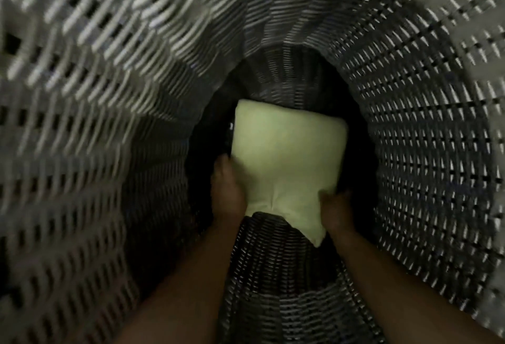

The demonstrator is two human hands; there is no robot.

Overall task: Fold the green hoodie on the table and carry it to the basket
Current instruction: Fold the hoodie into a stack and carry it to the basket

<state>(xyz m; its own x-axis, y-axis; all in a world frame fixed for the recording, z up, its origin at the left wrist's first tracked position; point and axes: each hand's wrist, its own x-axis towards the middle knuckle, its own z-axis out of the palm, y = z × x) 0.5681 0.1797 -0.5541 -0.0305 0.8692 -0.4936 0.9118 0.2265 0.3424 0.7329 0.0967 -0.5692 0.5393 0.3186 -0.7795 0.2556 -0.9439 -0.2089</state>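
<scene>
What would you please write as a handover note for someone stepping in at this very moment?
Left hand: grips the near left edge of the green hoodie.
Right hand: grips its near right corner.
Hoodie: folded into a compact square, held deep inside the woven basket; too dark to tell whether it touches the bottom.
Done: folding and carrying to the basket.
Left: set it down, let go, and draw both arms out.

Basket (82,97) weave blurred left, floor lost in dark; left hand (228,193), right hand (337,212) fingers hidden, probably under hoodie (284,157)
</scene>
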